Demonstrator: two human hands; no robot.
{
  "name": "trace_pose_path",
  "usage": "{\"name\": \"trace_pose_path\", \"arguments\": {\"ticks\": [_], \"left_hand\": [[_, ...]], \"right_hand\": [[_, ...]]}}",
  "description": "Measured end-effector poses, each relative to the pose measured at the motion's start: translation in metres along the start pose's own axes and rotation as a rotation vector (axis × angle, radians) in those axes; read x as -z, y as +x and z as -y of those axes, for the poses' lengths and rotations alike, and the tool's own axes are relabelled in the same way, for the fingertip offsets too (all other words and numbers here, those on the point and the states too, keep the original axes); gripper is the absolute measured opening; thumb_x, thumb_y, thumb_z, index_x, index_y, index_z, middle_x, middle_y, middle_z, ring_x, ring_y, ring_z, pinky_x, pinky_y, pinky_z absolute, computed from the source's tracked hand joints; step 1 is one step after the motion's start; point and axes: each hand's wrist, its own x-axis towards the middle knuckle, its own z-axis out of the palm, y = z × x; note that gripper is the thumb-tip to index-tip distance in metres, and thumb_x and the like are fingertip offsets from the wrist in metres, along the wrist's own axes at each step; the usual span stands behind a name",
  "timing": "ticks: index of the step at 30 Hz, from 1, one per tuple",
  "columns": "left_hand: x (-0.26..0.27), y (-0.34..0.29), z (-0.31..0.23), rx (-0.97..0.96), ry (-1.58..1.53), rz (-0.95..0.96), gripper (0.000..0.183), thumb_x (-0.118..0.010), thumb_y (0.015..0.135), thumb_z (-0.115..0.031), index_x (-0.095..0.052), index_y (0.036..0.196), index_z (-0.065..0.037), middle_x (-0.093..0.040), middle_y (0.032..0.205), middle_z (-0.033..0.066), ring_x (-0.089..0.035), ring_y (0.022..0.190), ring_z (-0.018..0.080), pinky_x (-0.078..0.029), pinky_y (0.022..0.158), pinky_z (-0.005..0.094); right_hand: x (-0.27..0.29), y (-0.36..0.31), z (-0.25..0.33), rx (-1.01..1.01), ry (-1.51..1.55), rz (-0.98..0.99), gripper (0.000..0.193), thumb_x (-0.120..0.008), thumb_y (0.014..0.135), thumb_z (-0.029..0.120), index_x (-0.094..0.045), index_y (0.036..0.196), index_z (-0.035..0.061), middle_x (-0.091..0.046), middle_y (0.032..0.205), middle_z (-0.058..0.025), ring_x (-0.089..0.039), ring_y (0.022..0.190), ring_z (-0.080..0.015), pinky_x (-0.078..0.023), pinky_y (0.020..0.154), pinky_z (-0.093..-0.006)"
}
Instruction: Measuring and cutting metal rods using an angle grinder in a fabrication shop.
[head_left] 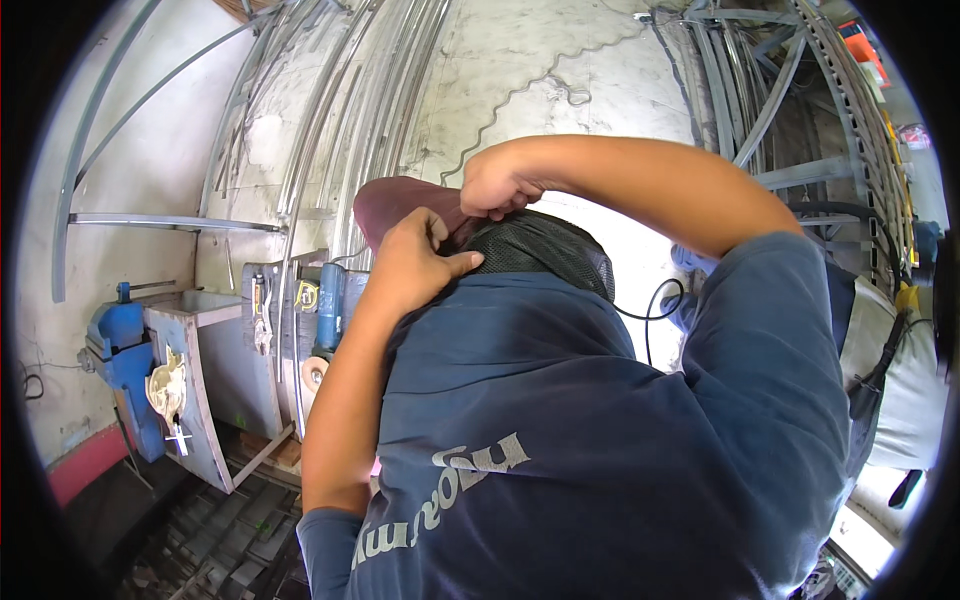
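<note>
Your right hand [497,185] curls tight on the black mesh [552,250], your left hand's [418,262] hold I can't tell, and a hard tug could tear it!

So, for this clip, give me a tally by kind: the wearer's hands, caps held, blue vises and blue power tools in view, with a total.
Hands: 2 (left hand, right hand)
Maroon cap with black mesh: 1, held in both hands
Blue vise: 1
Blue power tool: 1
Total: 5

Vise [125,365] left of angle grinder [329,305]
</note>
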Motion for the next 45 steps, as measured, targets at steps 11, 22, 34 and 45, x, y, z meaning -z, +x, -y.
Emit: {"name": "trace_pose_path", "arguments": {"ticks": [11,22,34,45], "left_hand": [[-0.02,-0.002,0.015,-0.078,-0.351,-0.152,0.031,-0.087,0.087,-0.022,-0.077,0.104,0.002,-0.07,0.082,0.0105,-0.063,0.071,0.0177,-0.051,0.067,0.0324],[-0.029,0.02,-0.004,-0.009,-0.183,-0.085,0.029,-0.077,0.094,-0.028,-0.078,0.098,0.001,-0.074,0.096,0.0182,-0.07,0.09,0.0377,-0.054,0.084,0.0456],[-0.021,0.013,0.014,0.17,-0.255,-0.061,0.035,-0.068,0.092,-0.027,-0.068,0.082,0.007,-0.067,0.087,0.0312,-0.067,0.087,0.0482,-0.052,0.08,0.052],[-0.021,-0.015,0.059,0.331,-0.231,0.044,0.03,-0.076,0.091,-0.026,-0.071,0.081,0.001,-0.07,0.078,0.02,-0.066,0.072,0.0379,-0.05,0.069,0.0459]], "right_hand": [[0.011,0.006,0.023,-0.088,-0.207,0.119,0.02,-0.063,0.087,0.019,-0.065,0.075,0.0036,-0.048,0.058,-0.0017,-0.036,0.044,-0.0124,-0.026,0.04,-0.0331],[0.016,-0.057,-0.035,0.329,-0.779,-0.148,0.038,-0.081,0.09,0.035,-0.077,0.09,-0.0029,-0.074,0.08,-0.0212,-0.072,0.076,-0.0381,-0.055,0.071,-0.0471],[0.014,-0.068,-0.049,0.534,-0.733,-0.208,0.021,-0.07,0.093,0.017,-0.067,0.084,-0.0023,-0.063,0.075,-0.0259,-0.061,0.076,-0.0479,-0.047,0.069,-0.0524],[0.025,-0.047,-0.059,0.468,-0.712,-0.204,0.022,-0.072,0.094,0.02,-0.069,0.087,-0.0014,-0.066,0.075,-0.0229,-0.063,0.073,-0.0439,-0.048,0.068,-0.0501]]}}
